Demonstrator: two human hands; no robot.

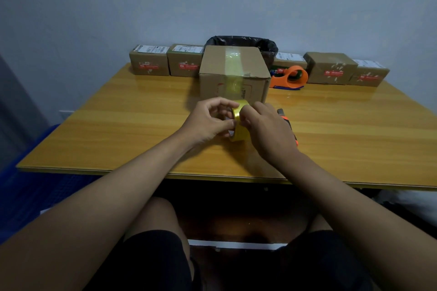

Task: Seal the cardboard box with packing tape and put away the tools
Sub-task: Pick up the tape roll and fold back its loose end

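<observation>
A brown cardboard box (pixel 234 71) stands at the middle of the wooden table (pixel 118 125), with a strip of clear yellowish tape running over its top and down its front. Just in front of it, both hands hold a yellow roll of packing tape (pixel 240 120) upright on the table. My left hand (pixel 209 120) grips the roll's left side, fingers at its rim. My right hand (pixel 267 127) grips the right side, thumb on the roll's face. An orange and black utility knife (pixel 287 123) lies under my right hand, mostly hidden. An orange tape dispenser (pixel 292 78) sits right of the box.
Several small taped parcels with red labels line the table's back edge, such as one at the left (pixel 149 60) and one at the right (pixel 331 67). A black bin bag (pixel 241 41) sits behind the box. A blue crate (pixel 35 184) is on the floor at left.
</observation>
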